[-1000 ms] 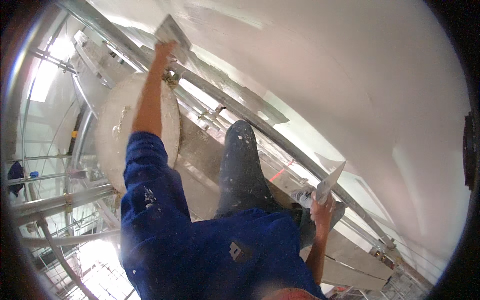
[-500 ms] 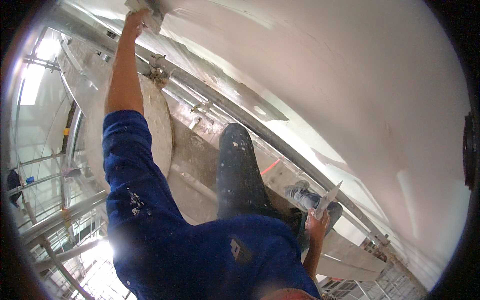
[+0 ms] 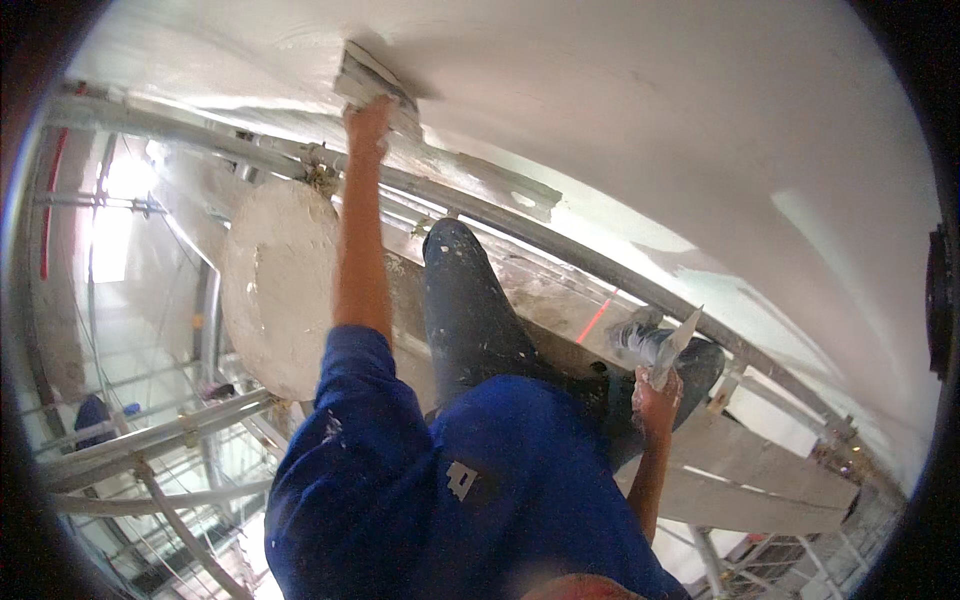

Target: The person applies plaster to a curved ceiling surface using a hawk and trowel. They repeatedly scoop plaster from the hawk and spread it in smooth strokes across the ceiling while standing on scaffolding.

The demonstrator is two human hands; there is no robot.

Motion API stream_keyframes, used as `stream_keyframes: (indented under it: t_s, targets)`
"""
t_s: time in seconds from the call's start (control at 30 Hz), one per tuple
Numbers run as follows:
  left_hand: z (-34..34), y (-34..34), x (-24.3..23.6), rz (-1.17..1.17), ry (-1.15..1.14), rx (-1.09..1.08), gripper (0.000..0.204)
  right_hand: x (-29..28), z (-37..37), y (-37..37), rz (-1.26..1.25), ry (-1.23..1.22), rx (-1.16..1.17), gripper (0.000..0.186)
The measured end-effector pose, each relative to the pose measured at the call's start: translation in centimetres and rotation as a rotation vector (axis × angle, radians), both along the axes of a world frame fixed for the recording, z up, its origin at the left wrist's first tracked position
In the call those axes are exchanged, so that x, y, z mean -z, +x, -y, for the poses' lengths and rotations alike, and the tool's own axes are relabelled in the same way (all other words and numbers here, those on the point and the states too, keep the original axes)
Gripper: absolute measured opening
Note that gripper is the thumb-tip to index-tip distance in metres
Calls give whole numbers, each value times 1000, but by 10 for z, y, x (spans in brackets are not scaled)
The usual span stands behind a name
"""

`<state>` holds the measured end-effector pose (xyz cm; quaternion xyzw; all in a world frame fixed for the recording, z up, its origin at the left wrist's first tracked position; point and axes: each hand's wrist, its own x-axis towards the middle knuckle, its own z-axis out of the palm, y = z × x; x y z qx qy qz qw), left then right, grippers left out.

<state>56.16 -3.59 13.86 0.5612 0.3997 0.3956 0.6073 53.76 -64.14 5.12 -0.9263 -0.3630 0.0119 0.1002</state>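
My left arm reaches up to the pale plastered surface (image 3: 600, 120). The fingers of my left hand (image 3: 369, 125) are closed round a plastering trowel (image 3: 375, 82), its wide blade lying against that surface. A darker grey patch (image 3: 515, 188) of the coating shows to the right of the blade. Low on the right, my right hand (image 3: 656, 400), smeared with white, grips a putty knife (image 3: 680, 343). Its pale, pointed-looking blade sticks up, apart from the surface.
A long scaffold tube (image 3: 560, 243) runs along the surface. A round plaster-smeared board (image 3: 280, 290) lies left of my arm. Scaffold bars (image 3: 160, 435) cross at lower left, over a deep drop. Planks (image 3: 760, 490) are at lower right. My bent knee (image 3: 455, 245) is in the middle.
My left hand has moved right and slightly down in view with the trowel, whose blade now shows fully on the surface. My right hand keeps the putty knife; the view has shifted.
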Motion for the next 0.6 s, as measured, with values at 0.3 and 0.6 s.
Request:
stream_keyframes:
  t_s: [0.3, 0.6]
  targets:
    - [296, 85, -14, 124, 70, 195, 37, 15, 60, -11, -736, 420, 789, 57]
    - [518, 147, -11, 57, 540, 235, 32, 11, 116, -22, -656, 606, 985, 38]
